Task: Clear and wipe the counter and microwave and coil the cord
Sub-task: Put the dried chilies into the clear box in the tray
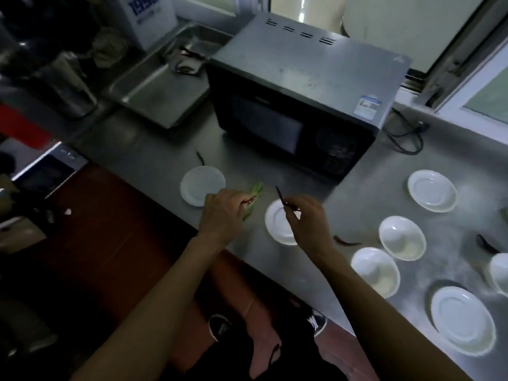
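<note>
A black and grey microwave [299, 86] stands on the steel counter [154, 149]. Its black cord [404, 136] lies loose to its right. My left hand [224, 213] is closed on green vegetable scraps [254, 192] and a red chili near the counter's front edge. My right hand [309, 218] pinches a dark dried chili [281, 198] above a white plate [277, 224]. More dried chilies lie on the counter: one [200, 158] behind the left plate, one [346, 240] right of my right hand, one [488, 244] at far right.
White plates and bowls are scattered over the counter: a plate [202, 185] at left, several at right [431, 191] [402, 237] [463, 320]. A steel tray [162, 86] holding scraps sits left of the microwave. A white box [151, 17] stands behind it. A window frame [467, 64] borders the right.
</note>
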Available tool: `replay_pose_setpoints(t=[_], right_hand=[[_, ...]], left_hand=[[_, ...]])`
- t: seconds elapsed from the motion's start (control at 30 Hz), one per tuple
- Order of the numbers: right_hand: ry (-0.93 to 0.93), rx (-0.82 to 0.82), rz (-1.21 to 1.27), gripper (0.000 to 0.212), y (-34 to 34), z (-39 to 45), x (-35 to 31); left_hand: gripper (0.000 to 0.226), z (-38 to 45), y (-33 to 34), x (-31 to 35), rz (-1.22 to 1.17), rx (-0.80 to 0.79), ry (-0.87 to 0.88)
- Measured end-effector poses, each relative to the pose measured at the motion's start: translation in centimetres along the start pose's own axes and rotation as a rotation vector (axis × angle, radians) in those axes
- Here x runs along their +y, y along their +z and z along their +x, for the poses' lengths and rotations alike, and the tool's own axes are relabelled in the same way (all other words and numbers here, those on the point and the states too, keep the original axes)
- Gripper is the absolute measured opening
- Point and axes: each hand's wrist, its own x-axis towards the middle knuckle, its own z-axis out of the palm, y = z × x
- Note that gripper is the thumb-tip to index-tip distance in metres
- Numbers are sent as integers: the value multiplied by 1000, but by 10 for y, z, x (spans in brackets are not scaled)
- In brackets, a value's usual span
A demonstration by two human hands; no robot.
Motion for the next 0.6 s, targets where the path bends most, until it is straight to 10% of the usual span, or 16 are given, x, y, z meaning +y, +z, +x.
replay_pose_setpoints(t=[0.6], right_hand=[[-233, -171, 102, 14, 168, 63, -186]], left_hand=[[14, -44, -136, -210, 121, 167, -218]])
